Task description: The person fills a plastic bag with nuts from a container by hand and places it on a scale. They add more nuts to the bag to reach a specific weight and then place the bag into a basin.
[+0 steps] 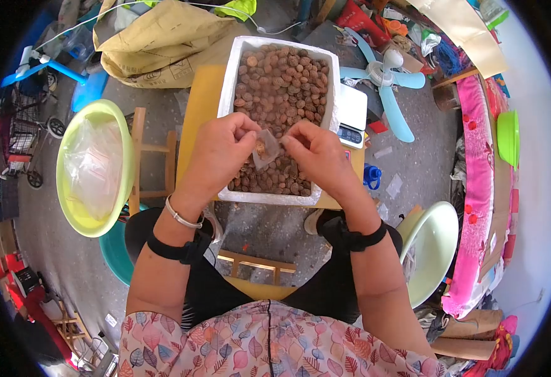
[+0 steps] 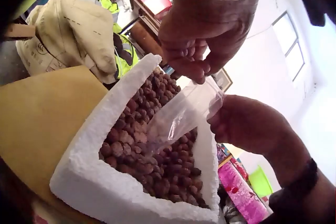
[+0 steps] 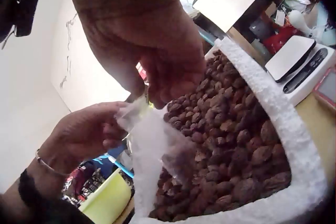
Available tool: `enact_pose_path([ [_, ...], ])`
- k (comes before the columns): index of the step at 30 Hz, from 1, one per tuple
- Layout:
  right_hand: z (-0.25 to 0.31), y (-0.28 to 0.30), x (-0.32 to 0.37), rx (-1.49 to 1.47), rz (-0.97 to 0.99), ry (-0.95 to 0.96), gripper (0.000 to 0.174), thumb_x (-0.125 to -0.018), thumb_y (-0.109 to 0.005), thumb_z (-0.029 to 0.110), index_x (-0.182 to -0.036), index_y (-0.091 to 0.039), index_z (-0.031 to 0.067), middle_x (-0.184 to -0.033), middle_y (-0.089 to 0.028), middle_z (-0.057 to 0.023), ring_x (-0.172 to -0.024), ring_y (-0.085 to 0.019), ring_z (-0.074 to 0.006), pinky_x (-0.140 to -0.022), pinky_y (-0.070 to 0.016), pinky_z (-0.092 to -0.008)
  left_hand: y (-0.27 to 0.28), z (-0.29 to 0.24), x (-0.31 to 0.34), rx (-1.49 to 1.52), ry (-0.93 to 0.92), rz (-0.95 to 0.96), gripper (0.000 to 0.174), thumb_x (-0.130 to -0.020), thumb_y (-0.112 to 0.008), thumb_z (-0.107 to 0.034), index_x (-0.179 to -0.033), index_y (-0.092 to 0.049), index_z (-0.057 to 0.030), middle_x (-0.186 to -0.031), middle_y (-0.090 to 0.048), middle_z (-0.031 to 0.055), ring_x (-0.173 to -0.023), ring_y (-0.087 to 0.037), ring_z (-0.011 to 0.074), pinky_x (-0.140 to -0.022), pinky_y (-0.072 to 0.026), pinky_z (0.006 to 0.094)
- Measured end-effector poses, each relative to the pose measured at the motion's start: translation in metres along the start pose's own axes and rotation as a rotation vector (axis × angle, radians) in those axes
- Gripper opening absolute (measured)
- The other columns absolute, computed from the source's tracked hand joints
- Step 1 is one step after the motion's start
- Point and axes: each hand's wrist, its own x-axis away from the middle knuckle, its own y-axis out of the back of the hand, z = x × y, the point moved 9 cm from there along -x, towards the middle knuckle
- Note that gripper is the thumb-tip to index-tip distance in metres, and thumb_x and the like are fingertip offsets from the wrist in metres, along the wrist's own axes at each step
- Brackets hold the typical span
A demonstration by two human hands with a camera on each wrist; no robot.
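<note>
"Bag [image 1: 266, 152] first: where is it on my feeds, and what has hold of it?"

"Over the foam box [image 2: 84, 169], within reach of all three cameras. I see the left hand [image 1: 225, 147] pinch its edge between thumb and fingers, and the right hand [image 1: 318, 151] pinch it from the other side. Both grips are narrow and near each other."

"How would I work that well from over here?"

"Lightly. The film looks thin and clingy, so I'd want each set of fingertips on one layer and an even, gentle pull; a hard tug could split it. I'd stay above the box too, so anything dropped lands among the brown nuts [image 1: 295, 81]."

"Is there anything inside the bag?"

"I can't tell. Something brown shows there, but clear film could simply let the nuts below show through."

"And the other containers?"

"The box is spread with nuts from wall to wall. On the person's left, a yellow-green basin [image 1: 87, 217] holds clear plastic bags [image 1: 93, 157]. On the right, the pale green basin [image 1: 437, 257] has something in it that I can't make out."
</note>
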Motion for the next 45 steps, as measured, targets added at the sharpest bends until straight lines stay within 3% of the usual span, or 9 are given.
enact_pose_path([
  [1, -0.001, 0.002, 0.000, 0.101, -0.043, 0.062, 0.015, -0.091, -0.068, 0.014, -0.095, -0.067, 0.0002, -0.084, -0.070, -0.0213, -0.080, -0.069, -0.0408, -0.073, -0.0539, -0.0469, -0.001, 0.001, -0.001, -0.020, -0.029, -0.017, 0.013, -0.092, -0.066, -0.007, -0.101, -0.072, 0.0016, -0.076, -0.067, 0.0048, -0.069, -0.061, 0.0111, -0.063, -0.0494, 0.0273],
  [6, -0.013, -0.040, 0.020, 0.426, 0.139, 0.324, 0.014, -0.085, -0.068, 0.010, -0.097, -0.065, 0.0028, -0.090, -0.066, -0.0193, -0.092, -0.065, -0.0402, -0.081, -0.0530, -0.0491, 0.002, -0.002, -0.006, -0.078, -0.125, -0.106, 0.014, -0.088, -0.065, -0.007, -0.097, -0.071, 0.0018, -0.077, -0.071, 0.0157, -0.070, -0.070, 0.0265, -0.066, -0.0538, 0.0364],
  [22, -0.022, -0.080, 0.032, 0.502, 0.168, 0.459, 0.023, -0.079, -0.063, -0.003, -0.101, -0.062, 0.0024, -0.098, -0.065, -0.0181, -0.099, -0.063, -0.0384, -0.084, -0.0530, -0.0462, 0.000, -0.009, -0.003, -0.083, -0.131, -0.062, 0.012, -0.089, -0.065, -0.007, -0.096, -0.072, 0.0010, -0.078, -0.072, 0.0160, -0.070, -0.071, 0.0247, -0.066, -0.0544, 0.0354],
  [25, -0.036, -0.051, 0.015, 0.224, 0.110, 0.230, 0.016, -0.085, -0.066, 0.001, -0.101, -0.062, 0.0025, -0.087, -0.067, -0.0111, -0.082, -0.065, -0.0309, -0.075, -0.0533, -0.0402, -0.001, -0.005, -0.003, -0.055, -0.120, -0.063, 0.012, -0.089, -0.066, -0.007, -0.096, -0.072, 0.0008, -0.078, -0.072, 0.0159, -0.070, -0.071, 0.0243, -0.065, -0.0540, 0.0350],
  [29, -0.050, -0.012, 0.011, -0.587, 0.077, -0.364, 0.013, -0.099, -0.070, 0.018, -0.104, -0.065, 0.0077, -0.088, -0.064, 0.0032, -0.077, -0.059, -0.0068, -0.070, -0.0490, -0.0228, 0.000, -0.006, -0.004, -0.072, -0.104, -0.057, 0.013, -0.089, -0.066, -0.007, -0.096, -0.072, 0.0010, -0.077, -0.072, 0.0161, -0.070, -0.071, 0.0246, -0.065, -0.0537, 0.0349],
  [32, -0.051, -0.011, 0.014, -0.768, 0.051, -0.397, 0.013, -0.100, -0.069, 0.019, -0.106, -0.065, 0.0084, -0.089, -0.063, 0.0025, -0.078, -0.059, -0.0072, -0.072, -0.0490, -0.0224, -0.002, -0.008, -0.005, -0.088, -0.142, -0.051, 0.013, -0.091, -0.066, -0.007, -0.099, -0.072, 0.0015, -0.075, -0.071, 0.0080, -0.063, -0.063, 0.0130, -0.058, -0.0491, 0.0292],
  [38, -0.005, 0.006, 0.016, -0.520, -0.229, -0.085, 0.015, -0.095, -0.073, 0.011, -0.104, -0.063, 0.0043, -0.089, -0.064, -0.0015, -0.074, -0.059, -0.0106, -0.067, -0.0487, -0.0272, -0.005, -0.005, -0.005, -0.048, -0.152, -0.048, 0.013, -0.093, -0.066, -0.008, -0.100, -0.072, 0.0005, -0.075, -0.070, 0.0039, -0.059, -0.058, 0.0073, -0.053, -0.0466, 0.0259],
  [41, 0.033, 0.001, 0.021, -0.081, -0.303, 0.275, 0.019, -0.089, -0.076, 0.005, -0.103, -0.063, 0.0020, -0.092, -0.065, -0.0088, -0.077, -0.063, -0.0219, -0.072, -0.0519, -0.0330, -0.004, -0.007, -0.005, -0.089, -0.229, -0.081, 0.013, -0.093, -0.067, -0.009, -0.101, -0.073, -0.0001, -0.076, -0.070, 0.0039, -0.059, -0.059, 0.0072, -0.054, -0.0471, 0.0257],
  [45, 0.038, 0.006, 0.018, 0.003, -0.342, 0.366, 0.019, -0.086, -0.076, 0.004, -0.101, -0.065, 0.0027, -0.095, -0.064, -0.0152, -0.087, -0.063, -0.0346, -0.076, -0.0521, -0.0410, -0.005, -0.001, -0.007, -0.102, -0.115, -0.038, 0.014, -0.093, -0.069, -0.011, -0.101, -0.073, -0.0004, -0.077, -0.070, 0.0038, -0.066, -0.060, 0.0075, -0.060, -0.0491, 0.0261],
])
